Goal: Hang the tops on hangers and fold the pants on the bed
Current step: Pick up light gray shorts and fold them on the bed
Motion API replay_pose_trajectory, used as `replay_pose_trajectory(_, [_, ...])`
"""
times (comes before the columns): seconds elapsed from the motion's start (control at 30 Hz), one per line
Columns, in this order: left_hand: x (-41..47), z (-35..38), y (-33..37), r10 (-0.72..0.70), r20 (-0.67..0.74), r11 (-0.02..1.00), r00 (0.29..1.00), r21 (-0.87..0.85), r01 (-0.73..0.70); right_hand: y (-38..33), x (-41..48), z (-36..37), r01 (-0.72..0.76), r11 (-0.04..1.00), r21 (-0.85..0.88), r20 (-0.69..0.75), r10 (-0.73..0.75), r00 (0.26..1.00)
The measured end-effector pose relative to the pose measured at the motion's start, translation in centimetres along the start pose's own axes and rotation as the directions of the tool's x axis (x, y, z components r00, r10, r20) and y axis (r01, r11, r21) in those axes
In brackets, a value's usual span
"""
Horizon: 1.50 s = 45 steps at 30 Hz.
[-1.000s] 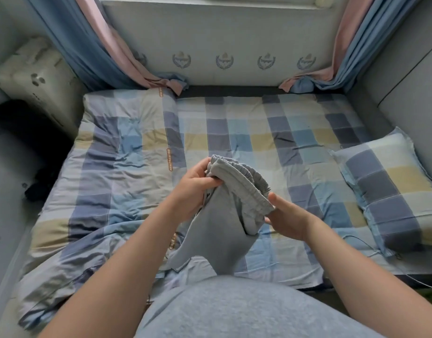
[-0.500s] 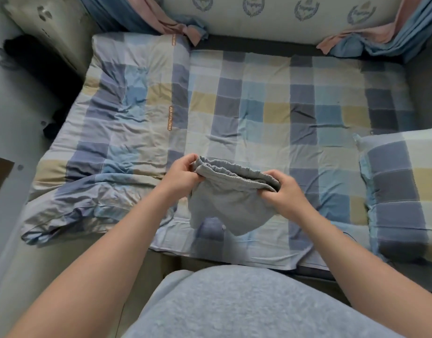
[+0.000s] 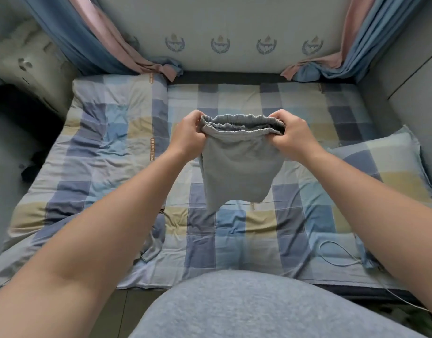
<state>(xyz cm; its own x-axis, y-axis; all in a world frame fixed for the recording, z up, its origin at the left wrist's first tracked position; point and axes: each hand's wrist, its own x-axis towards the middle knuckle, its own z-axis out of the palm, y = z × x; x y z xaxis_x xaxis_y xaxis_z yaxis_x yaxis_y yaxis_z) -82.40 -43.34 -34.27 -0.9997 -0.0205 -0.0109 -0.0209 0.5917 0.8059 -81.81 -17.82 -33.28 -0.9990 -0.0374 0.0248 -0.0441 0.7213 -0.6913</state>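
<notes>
The grey pants (image 3: 239,167) hang above the middle of the bed (image 3: 234,235), stretched by the waistband (image 3: 241,118) between the two hands: the left hand (image 3: 188,135) curls tight round its left end, the right hand (image 3: 293,135) round its right end. Left of the pants a rumpled quilt (image 3: 100,147) covers the bed to its edge; right of them lies a pillow (image 3: 385,167), and nearer than them a thin cable (image 3: 330,241) loops on the bed. Under and beyond the pants the bed lies smooth up to the wall (image 3: 234,25).
</notes>
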Motion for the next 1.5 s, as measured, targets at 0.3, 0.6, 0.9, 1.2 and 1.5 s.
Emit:
replay_pose_trajectory(0.3, [-2.4, 1.1, -3.5, -0.015, 0.150, 1.000, 0.989, 0.015, 0.013, 1.9, -3.9, 4.2, -0.040, 0.996, -0.083, 0.049, 0.044, 0.998])
replay_pose_trajectory(0.6, [-11.4, 12.1, -22.2, -0.348, 0.384, 0.932, 0.855, 0.244, 0.269, 13.3, -15.7, 22.8, -0.155, 0.892, -0.425, 0.357, 0.322, 0.877])
replay_pose_trajectory(0.9, [-25.8, 23.1, -40.8, -0.582, 0.531, 0.808, 0.616, 0.463, 0.364, 25.2, -29.7, 39.5, -0.126, 0.831, -0.542, 0.600, 0.488, 0.633])
replay_pose_trajectory(1.2, [-34.5, 22.7, -43.8, -0.699, 0.657, 0.713, 0.283, 0.610, 0.345, 24.7, -38.0, 42.3, -0.272, 0.810, -0.519, 0.755, 0.584, 0.299])
replay_pose_trajectory(1.5, [-27.7, 21.3, -41.9, -0.721, 0.626, 0.677, 0.296, 0.547, 0.493, 24.7, -30.0, 38.6, -0.635, 0.683, -0.362, 0.743, 0.623, 0.246])
